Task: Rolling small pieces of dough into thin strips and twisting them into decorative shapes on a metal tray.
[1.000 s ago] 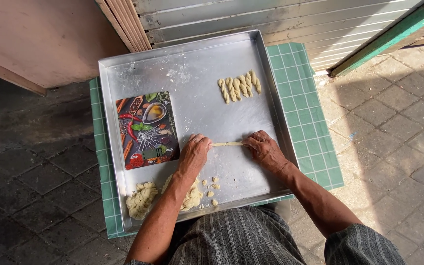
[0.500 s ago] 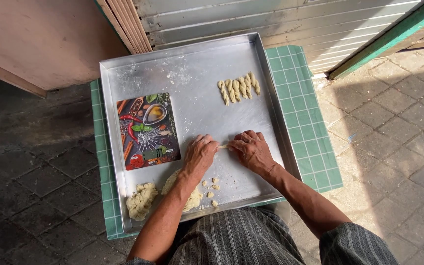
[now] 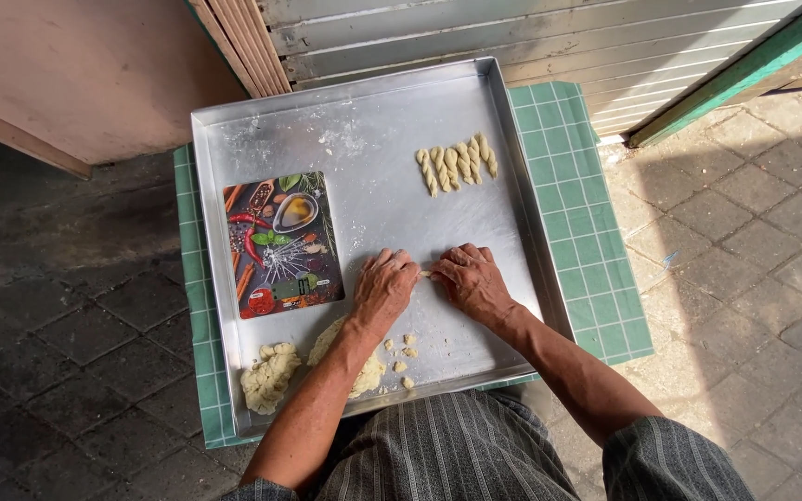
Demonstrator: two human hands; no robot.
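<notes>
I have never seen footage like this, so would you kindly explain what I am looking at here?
There is no machine: a camera worn on a person's head looks down at their two bare hands. A large square metal tray sits on a green checked mat. The left hand and right hand press a thin strip of pale dough between them. On the tray lie a row of twisted dough sticks, a flat kitchen scale with a colourful spice picture, and lumps of raw dough.
</notes>
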